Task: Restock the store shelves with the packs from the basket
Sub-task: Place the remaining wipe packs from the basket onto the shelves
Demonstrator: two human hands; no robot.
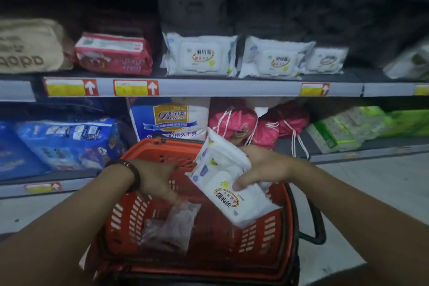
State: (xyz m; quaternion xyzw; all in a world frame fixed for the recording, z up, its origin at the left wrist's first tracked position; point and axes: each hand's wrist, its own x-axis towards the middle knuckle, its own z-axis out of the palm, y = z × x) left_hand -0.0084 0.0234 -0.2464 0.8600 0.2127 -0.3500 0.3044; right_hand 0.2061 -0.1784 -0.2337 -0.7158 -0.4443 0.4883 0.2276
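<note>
- My right hand (262,167) is clamped on a white wet-wipes pack (234,195), thumb on the printed face and fingers curled over its upper edge; there may be a second pack pinched with it, I cannot tell
- The pack hangs tilted over the right rim of the red basket (130,216), its lower corner dipping inside
- My left hand (157,179) reaches down into the basket towards a clear plastic bag (169,227) on the bottom; blur hides the fingertips, so I cannot tell whether it grips anything
- The two hands are apart, one over each side of the basket
- Matching wet-wipes packs (202,55) lie flat along the front edge of the upper shelf (220,87), which I judge to be where this one goes
- I expect the pack to be soft, light to middling in weight, with slick film that sags at the ends
- The best hold is probably across the middle around the stiff lid, not by a flimsy sealed edge
</note>
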